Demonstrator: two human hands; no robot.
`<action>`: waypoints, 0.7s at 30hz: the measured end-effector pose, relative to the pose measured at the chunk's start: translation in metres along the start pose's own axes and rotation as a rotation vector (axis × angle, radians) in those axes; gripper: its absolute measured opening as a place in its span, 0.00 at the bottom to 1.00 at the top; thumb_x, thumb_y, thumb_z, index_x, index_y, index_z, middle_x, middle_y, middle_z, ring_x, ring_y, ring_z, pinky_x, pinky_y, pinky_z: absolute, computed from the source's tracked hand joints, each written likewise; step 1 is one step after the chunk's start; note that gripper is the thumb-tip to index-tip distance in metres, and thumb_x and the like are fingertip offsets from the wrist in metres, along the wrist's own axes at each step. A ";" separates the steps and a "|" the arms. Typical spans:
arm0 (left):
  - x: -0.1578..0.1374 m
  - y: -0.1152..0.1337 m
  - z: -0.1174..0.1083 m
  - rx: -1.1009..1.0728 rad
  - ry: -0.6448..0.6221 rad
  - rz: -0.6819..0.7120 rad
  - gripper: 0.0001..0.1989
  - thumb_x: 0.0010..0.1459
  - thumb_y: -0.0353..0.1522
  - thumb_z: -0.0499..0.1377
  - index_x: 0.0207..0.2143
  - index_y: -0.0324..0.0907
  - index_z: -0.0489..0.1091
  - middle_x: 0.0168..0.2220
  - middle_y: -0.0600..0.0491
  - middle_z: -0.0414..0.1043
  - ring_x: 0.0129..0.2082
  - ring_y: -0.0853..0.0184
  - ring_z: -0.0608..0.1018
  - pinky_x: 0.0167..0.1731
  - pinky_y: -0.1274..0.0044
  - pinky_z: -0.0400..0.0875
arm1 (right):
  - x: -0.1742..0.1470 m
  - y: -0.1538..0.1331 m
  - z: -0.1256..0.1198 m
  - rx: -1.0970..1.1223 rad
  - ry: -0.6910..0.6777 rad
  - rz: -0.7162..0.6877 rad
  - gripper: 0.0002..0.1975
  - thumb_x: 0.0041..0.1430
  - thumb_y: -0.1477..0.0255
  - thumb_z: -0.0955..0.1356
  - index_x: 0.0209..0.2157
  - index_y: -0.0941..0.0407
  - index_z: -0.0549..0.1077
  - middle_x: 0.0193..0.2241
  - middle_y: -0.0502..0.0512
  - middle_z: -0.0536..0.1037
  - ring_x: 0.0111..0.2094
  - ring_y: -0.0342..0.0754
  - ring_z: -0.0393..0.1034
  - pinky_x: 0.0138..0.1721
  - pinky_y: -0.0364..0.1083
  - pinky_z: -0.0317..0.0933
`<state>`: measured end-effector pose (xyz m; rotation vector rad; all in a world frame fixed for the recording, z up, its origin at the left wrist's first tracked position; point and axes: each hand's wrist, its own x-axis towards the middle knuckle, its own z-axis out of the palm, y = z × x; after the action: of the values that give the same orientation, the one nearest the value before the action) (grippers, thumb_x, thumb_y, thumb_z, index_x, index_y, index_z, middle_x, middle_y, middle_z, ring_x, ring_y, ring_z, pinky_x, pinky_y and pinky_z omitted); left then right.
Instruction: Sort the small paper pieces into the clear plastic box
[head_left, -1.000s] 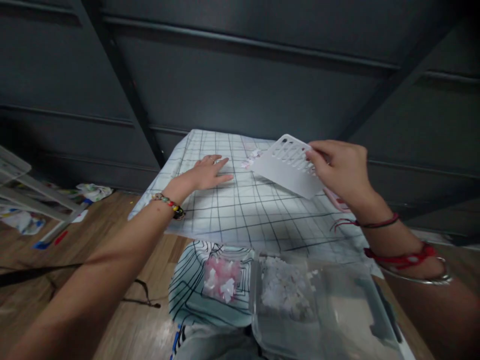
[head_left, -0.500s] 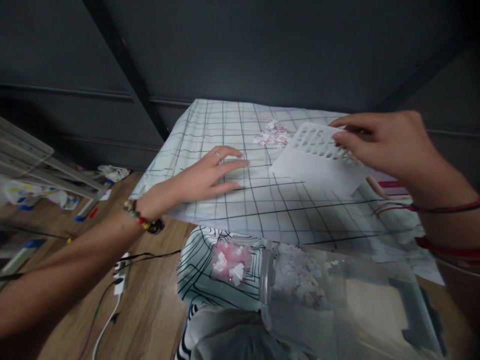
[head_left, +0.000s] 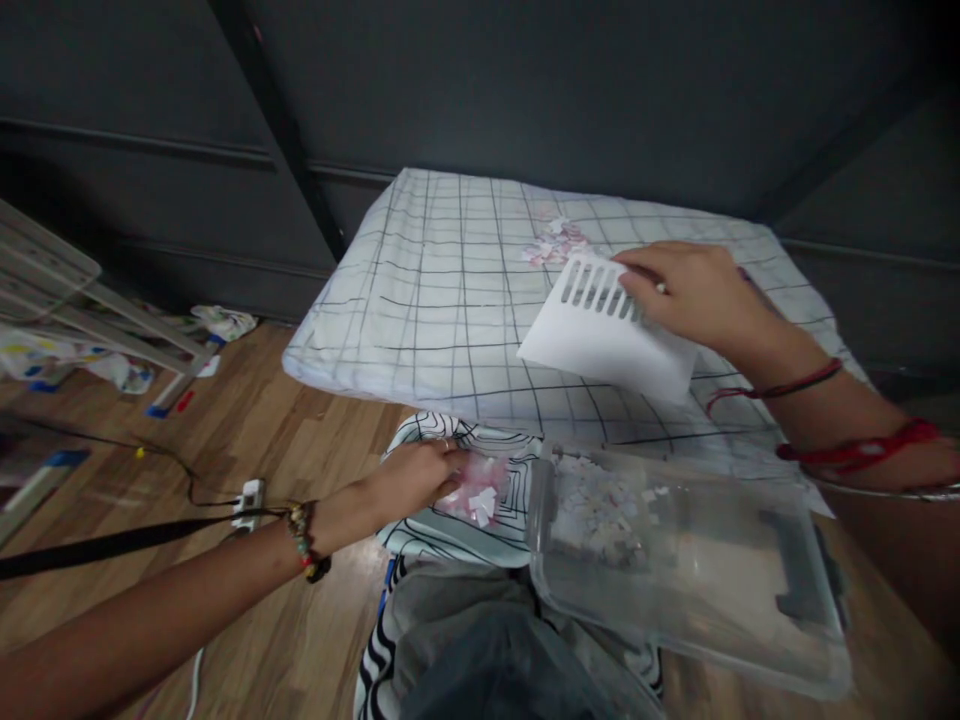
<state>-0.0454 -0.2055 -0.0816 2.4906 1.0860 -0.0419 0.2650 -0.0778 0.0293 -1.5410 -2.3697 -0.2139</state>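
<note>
My right hand (head_left: 686, 295) pinches the top edge of a white slotted sheet (head_left: 607, 345), which is tilted over the checked cloth, its upper part cut with a row of long slots. Behind the sheet's upper corner lies a small heap of pink and white paper scraps (head_left: 556, 243). Lower down, my left hand (head_left: 421, 478) is at the left side of a pink, see-through plastic-looking packet (head_left: 472, 475) with white paper pieces (head_left: 482, 506) on it. The left fingers are curled together and partly hidden, so what they pinch cannot be made out.
The packet rests on a line-patterned cloth surface (head_left: 431, 540) before my lap. Beside it a clear plastic box (head_left: 697, 620) holds many paper scraps (head_left: 596, 510). A checked cloth (head_left: 427, 300) covers the table against a dark wall. Cables and a power strip (head_left: 249, 500) lie on the floor at left.
My left hand has moved from above the checked cloth down to the pink packet, its spread fingers now curled. My right hand and the slotted sheet have shifted slightly left in view.
</note>
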 end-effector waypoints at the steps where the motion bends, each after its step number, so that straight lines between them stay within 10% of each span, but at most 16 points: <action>1: 0.000 -0.001 0.003 0.020 -0.016 -0.020 0.08 0.61 0.31 0.60 0.43 0.42 0.73 0.39 0.49 0.76 0.37 0.63 0.78 0.37 0.75 0.71 | -0.003 -0.004 0.002 0.010 0.004 -0.007 0.14 0.57 0.73 0.64 0.41 0.61 0.76 0.40 0.65 0.79 0.40 0.50 0.70 0.42 0.50 0.59; 6: 0.001 0.002 0.012 0.124 -0.088 -0.094 0.10 0.63 0.30 0.57 0.45 0.38 0.73 0.38 0.44 0.76 0.36 0.59 0.79 0.34 0.73 0.71 | -0.050 -0.058 -0.008 0.113 0.008 -0.109 0.14 0.63 0.71 0.60 0.40 0.59 0.75 0.38 0.61 0.78 0.40 0.49 0.70 0.41 0.49 0.61; 11: 0.004 0.009 0.016 0.165 -0.125 -0.153 0.10 0.63 0.27 0.55 0.44 0.36 0.73 0.39 0.41 0.76 0.36 0.57 0.80 0.31 0.74 0.72 | -0.106 -0.142 0.007 0.244 -0.409 -0.367 0.08 0.59 0.75 0.64 0.31 0.55 0.75 0.30 0.52 0.78 0.33 0.44 0.72 0.35 0.43 0.64; 21: 0.008 0.014 0.014 0.148 -0.103 -0.191 0.13 0.59 0.19 0.52 0.42 0.35 0.72 0.35 0.41 0.76 0.36 0.55 0.81 0.32 0.72 0.73 | -0.117 -0.185 0.078 0.038 -0.816 -0.144 0.18 0.62 0.63 0.66 0.49 0.58 0.69 0.48 0.58 0.72 0.45 0.49 0.69 0.46 0.54 0.67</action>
<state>-0.0279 -0.2136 -0.0913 2.4720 1.3160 -0.3135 0.1269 -0.2326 -0.0750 -1.6440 -3.0543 0.5327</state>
